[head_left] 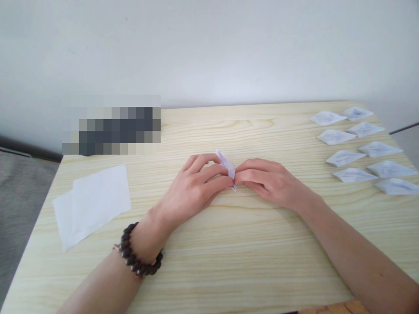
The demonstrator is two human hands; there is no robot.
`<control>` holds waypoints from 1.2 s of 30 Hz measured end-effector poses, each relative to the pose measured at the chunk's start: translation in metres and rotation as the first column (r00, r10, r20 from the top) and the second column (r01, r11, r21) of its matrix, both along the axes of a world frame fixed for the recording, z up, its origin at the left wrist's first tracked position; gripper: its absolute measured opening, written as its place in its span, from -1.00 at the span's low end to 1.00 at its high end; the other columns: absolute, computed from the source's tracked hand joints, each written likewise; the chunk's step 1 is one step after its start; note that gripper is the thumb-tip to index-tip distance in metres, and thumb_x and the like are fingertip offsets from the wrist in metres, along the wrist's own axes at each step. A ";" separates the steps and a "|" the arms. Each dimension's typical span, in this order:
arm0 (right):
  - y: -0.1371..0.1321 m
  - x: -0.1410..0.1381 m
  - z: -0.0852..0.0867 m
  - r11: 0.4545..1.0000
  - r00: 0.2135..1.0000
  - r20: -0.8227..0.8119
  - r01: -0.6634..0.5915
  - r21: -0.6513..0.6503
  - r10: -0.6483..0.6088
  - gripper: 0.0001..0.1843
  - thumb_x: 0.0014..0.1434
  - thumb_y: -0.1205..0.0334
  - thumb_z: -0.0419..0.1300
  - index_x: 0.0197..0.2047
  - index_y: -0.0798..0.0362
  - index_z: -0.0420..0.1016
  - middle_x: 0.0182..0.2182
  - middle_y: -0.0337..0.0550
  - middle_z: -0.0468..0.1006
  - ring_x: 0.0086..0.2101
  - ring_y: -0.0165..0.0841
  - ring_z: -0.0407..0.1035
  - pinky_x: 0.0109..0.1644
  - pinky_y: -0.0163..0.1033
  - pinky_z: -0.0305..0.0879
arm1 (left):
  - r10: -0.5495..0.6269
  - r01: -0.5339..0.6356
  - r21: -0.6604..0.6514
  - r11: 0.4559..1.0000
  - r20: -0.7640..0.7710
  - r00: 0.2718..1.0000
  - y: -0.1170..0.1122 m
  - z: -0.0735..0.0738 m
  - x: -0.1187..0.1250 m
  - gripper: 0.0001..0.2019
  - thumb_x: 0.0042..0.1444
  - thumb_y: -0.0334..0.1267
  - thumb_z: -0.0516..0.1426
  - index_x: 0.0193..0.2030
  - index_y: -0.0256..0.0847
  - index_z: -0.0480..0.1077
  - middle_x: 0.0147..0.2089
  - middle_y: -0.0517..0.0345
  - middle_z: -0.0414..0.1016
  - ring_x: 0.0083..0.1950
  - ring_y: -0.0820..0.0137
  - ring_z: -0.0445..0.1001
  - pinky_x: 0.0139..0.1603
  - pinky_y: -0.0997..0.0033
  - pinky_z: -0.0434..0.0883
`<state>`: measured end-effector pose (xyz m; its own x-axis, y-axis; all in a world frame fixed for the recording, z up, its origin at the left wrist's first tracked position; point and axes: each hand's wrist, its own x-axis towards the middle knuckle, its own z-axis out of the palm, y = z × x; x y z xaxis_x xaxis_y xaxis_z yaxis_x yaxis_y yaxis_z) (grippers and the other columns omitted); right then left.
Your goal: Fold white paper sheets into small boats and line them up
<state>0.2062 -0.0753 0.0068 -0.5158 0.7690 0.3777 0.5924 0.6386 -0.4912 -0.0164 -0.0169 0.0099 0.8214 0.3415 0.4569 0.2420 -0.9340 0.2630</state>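
Observation:
My left hand [199,183] and my right hand [266,179] meet at the middle of the light wooden table [229,257]. Both pinch a small folded piece of white paper [226,162] between their fingertips. The paper sticks up a little between the hands, and most of it is hidden by my fingers. A dark beaded bracelet [137,255] sits on my left wrist.
Flat white paper sheets [94,203] lie overlapped at the left of the table. Several folded white paper shapes [360,146] lie in two rows at the right, near the table's edge. A blurred dark patch [113,128] sits at the back left against the pale wall.

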 end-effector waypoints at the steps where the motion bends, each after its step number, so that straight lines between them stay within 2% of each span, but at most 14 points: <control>1: 0.000 0.000 0.000 1.000 1.000 0.003 0.002 0.006 -0.002 -0.83 0.31 0.40 0.07 -0.16 0.04 0.48 -0.22 -0.12 0.56 -0.24 -0.38 0.43 -0.13 -0.30 0.33 | 0.000 0.000 0.005 1.000 -0.005 1.000 0.000 0.000 0.000 -0.89 0.26 -0.34 0.13 -0.19 -0.12 0.49 -0.10 0.17 0.59 0.09 0.25 0.35 0.04 0.24 0.30; 8: -0.001 -0.002 0.000 1.000 1.000 -0.010 0.029 -0.013 -0.029 -0.88 0.31 0.37 0.10 -0.20 0.05 0.47 -0.24 -0.12 0.56 -0.25 -0.38 0.44 -0.12 -0.28 0.34 | 0.042 -0.043 0.019 0.999 0.003 0.999 -0.001 -0.001 0.002 -0.90 0.24 -0.26 0.16 -0.25 -0.15 0.51 -0.16 0.11 0.57 0.01 0.24 0.35 -0.01 0.23 0.30; 11: -0.003 -0.004 0.003 0.998 0.998 -0.038 0.041 -0.049 -0.043 -0.91 0.24 0.39 0.14 -0.20 0.07 0.46 -0.24 -0.11 0.56 -0.24 -0.37 0.44 -0.11 -0.27 0.34 | 0.053 -0.054 0.026 0.998 0.019 0.998 -0.002 -0.001 0.002 -0.91 0.23 -0.25 0.18 -0.24 -0.18 0.51 -0.19 0.12 0.58 -0.03 0.25 0.35 -0.03 0.24 0.30; 14: -0.004 -0.004 0.005 0.995 0.998 -0.057 0.035 -0.092 -0.041 -0.85 0.16 0.38 0.18 -0.16 0.09 0.44 -0.22 -0.09 0.56 -0.21 -0.35 0.44 -0.09 -0.26 0.35 | 0.054 -0.055 0.036 0.998 0.032 0.998 -0.001 -0.002 0.002 -0.92 0.21 -0.25 0.19 -0.24 -0.17 0.51 -0.22 0.13 0.58 -0.05 0.26 0.35 -0.07 0.25 0.30; 19: -0.004 -0.006 0.004 0.992 0.996 -0.066 0.059 -0.107 -0.066 -0.88 0.19 0.34 0.17 -0.17 0.08 0.43 -0.26 -0.13 0.56 -0.25 -0.38 0.42 -0.12 -0.27 0.34 | 0.038 -0.041 0.063 0.997 0.046 0.998 -0.001 -0.003 0.003 -0.94 0.21 -0.27 0.19 -0.23 -0.16 0.51 -0.26 0.16 0.58 -0.08 0.28 0.35 -0.10 0.27 0.29; 22: -0.004 -0.009 0.002 0.993 0.993 -0.067 0.094 -0.070 -0.099 -0.91 0.17 0.34 0.19 -0.21 0.05 0.43 -0.32 -0.18 0.57 -0.29 -0.37 0.43 -0.10 -0.23 0.34 | 0.042 -0.045 0.062 0.997 0.039 0.998 -0.002 -0.002 0.003 -0.93 0.21 -0.27 0.19 -0.24 -0.17 0.51 -0.24 0.15 0.58 -0.09 0.28 0.36 -0.10 0.27 0.29; 25: -0.004 -0.010 0.002 0.992 0.989 -0.069 0.130 -0.008 -0.130 -0.88 0.15 0.41 0.16 -0.24 0.04 0.43 -0.39 -0.21 0.56 -0.34 -0.37 0.43 -0.13 -0.22 0.33 | 0.041 -0.042 0.021 0.999 0.029 0.999 0.000 -0.002 0.001 -0.92 0.22 -0.26 0.19 -0.19 -0.16 0.51 -0.21 0.14 0.59 -0.06 0.28 0.37 -0.06 0.26 0.31; 29: -0.003 -0.009 0.003 0.990 0.991 -0.041 0.133 0.055 -0.131 -0.86 0.19 0.44 0.11 -0.26 0.03 0.45 -0.44 -0.22 0.56 -0.39 -0.37 0.41 -0.18 -0.22 0.33 | 0.065 -0.064 -0.027 0.998 0.033 0.997 0.008 -0.003 -0.005 -0.90 0.23 -0.25 0.18 -0.14 -0.11 0.50 -0.18 0.13 0.58 -0.03 0.29 0.38 -0.03 0.24 0.32; 33: -0.002 -0.008 0.004 0.988 0.992 0.031 0.118 0.095 -0.122 -0.90 0.19 0.41 0.14 -0.25 0.05 0.46 -0.38 -0.17 0.60 -0.37 -0.34 0.42 -0.19 -0.18 0.32 | 0.149 -0.147 -0.032 0.989 0.071 0.986 0.016 -0.002 -0.012 -0.94 0.20 -0.28 0.20 -0.25 -0.08 0.53 -0.17 0.10 0.54 -0.03 0.28 0.38 -0.01 0.19 0.35; 36: -0.001 -0.009 0.004 0.987 0.991 0.080 0.100 0.123 -0.110 -0.92 0.18 0.38 0.17 -0.25 0.05 0.46 -0.33 -0.16 0.61 -0.34 -0.32 0.42 -0.19 -0.17 0.30 | 0.166 -0.160 -0.067 0.985 0.081 0.983 0.018 -0.001 -0.013 -0.93 0.18 -0.29 0.21 -0.31 -0.09 0.53 -0.08 0.07 0.50 0.04 0.26 0.35 0.06 0.16 0.37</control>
